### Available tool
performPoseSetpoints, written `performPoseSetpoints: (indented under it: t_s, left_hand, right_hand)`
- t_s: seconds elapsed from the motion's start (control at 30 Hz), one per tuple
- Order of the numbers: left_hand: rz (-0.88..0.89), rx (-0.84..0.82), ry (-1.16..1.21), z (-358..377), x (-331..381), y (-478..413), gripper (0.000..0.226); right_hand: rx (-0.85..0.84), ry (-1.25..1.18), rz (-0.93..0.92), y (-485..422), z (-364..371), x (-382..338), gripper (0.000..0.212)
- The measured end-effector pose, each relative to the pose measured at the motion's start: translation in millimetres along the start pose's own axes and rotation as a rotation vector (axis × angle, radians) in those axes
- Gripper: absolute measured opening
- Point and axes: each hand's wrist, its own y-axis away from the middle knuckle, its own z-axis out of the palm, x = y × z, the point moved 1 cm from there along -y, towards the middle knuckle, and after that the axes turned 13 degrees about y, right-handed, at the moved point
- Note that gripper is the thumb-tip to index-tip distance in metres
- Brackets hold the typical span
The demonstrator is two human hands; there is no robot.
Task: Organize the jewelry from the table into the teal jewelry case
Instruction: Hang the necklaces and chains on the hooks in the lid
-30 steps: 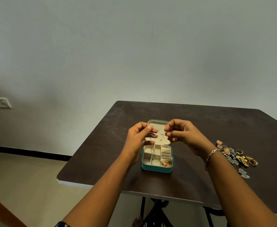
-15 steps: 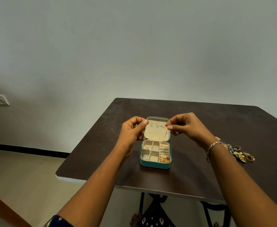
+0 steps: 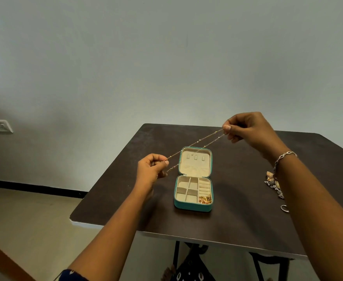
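Above the dark surface, a thin beaded chain is stretching taut in two strands between both hands, crossing over the raised lid of the teal jewelry case. The left hand is pinching the lower end of the chain between thumb and forefinger, its other fingers curling in, just left of the case lid. The right hand is pinching the higher end in the same way, up and to the right of the case, with a silver bracelet sitting on its wrist. The case is lying open near the middle of the surface, its cream compartments mostly bare, with a small heap of gold jewelry filling the near right compartment. A cluster of loose jewelry is lying at the right of the surface, partly hidden by the right forearm, and a ring is resting just nearer than it.
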Motion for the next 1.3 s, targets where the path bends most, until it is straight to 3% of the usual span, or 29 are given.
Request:
performPoseSetpoints:
  t_s: [0.3,0.63,1.13,1.3]
  left_hand:
    - [-0.107,0.084,0.170,0.4,4.3,1.7,0.007]
    - [-0.075,0.001,0.171,7.7,21.1,0.1,0.006]
    - [-0.113,-0.367,-0.312,70.3,57.6,-59.3,0.016]
    - [-0.069,-0.476,-0.321,106.9,51.8,-76.4,0.020]
  right_hand:
    - [0.017,-0.097,0.070,11.9,-2.7,17.8,0.007]
    - [-0.049,-0.167,0.192,42.9,-5.8,53.2,0.009]
    - [-0.075,-0.277,0.380,118.0,11.0,81.4,0.006]
    - [-0.007,-0.339,0.398,134.6,32.1,81.2,0.013]
